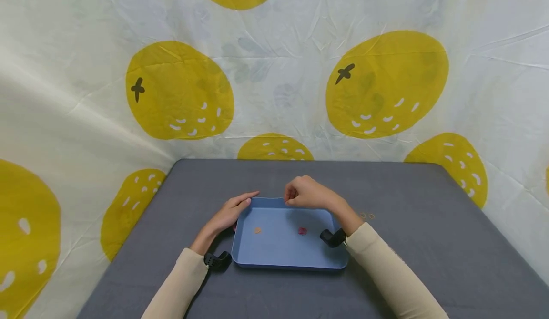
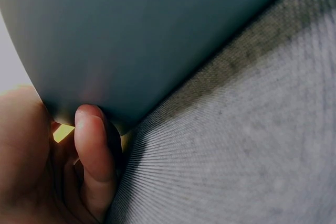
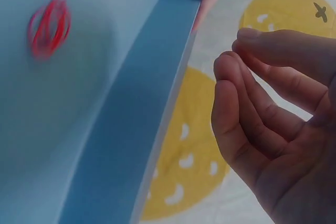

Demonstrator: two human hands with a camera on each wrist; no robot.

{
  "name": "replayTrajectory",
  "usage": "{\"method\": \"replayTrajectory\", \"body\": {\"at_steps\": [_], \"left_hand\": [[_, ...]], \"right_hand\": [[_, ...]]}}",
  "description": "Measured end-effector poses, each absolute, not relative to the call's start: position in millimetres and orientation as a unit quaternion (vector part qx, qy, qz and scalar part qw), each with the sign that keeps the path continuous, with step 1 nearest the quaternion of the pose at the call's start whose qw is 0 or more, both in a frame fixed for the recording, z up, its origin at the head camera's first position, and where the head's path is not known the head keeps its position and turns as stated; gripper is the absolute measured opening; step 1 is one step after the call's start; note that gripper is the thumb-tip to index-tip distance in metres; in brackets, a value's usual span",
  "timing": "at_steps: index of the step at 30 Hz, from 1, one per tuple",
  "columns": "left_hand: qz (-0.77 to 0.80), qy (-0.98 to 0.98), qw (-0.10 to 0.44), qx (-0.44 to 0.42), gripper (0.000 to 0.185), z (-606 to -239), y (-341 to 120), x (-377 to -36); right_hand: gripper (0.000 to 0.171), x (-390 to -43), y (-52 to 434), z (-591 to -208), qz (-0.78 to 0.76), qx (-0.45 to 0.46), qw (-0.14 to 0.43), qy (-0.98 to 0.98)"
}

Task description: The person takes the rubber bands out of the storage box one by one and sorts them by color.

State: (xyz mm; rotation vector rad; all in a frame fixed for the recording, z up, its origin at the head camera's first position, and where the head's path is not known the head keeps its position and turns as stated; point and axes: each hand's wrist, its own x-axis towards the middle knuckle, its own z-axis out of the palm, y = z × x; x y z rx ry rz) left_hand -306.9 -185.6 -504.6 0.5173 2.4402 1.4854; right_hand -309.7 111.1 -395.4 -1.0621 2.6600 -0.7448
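Note:
A shallow blue tray (image 1: 283, 265) stands on the grey table. My left hand (image 1: 231, 213) grips its far left corner; in the left wrist view, bent fingers (image 2: 94, 145) lie against the outer wall. Over the tray's far rim is my right hand (image 1: 309, 194), its fingers loosely curled. Thumb and fingertips come close together in the right wrist view, and nothing shows between them. Inside the tray lie a small bunch of red rubber bands (image 1: 302, 231) and, further left, a small orange-yellow band-like bit (image 1: 257, 231).
Two thin yellow rubber bands (image 1: 371, 216) lie on the grey tabletop (image 1: 407, 252) right of the tray, beside the right forearm. A small reddish bit (image 1: 234, 227) shows at the tray's left edge, partly hidden. A fruit-patterned curtain (image 1: 279, 71) hangs behind the table.

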Motion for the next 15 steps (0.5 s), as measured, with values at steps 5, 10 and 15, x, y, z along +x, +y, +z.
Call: {"method": "replayTrajectory", "body": {"at_steps": [5, 10, 15], "left_hand": [[0.508, 0.836, 0.119, 0.171, 0.043, -503.8, -187.0, -307.6], [0.507, 0.834, 0.122, 0.178, 0.045, -503.6, -187.4, -308.8], [0.5, 0.837, 0.115, 0.189, 0.045, -503.7, -188.6, -309.8]], "right_hand": [[0.006, -313.5, 91.7, -403.5, -0.276, -0.376, 0.108, 0.878], [0.006, -314.4, 72.0, -413.5, -0.285, -0.392, 0.131, 0.865], [0.007, -310.6, 52.0, -422.8, -0.273, -0.403, 0.15, 0.861]]}}
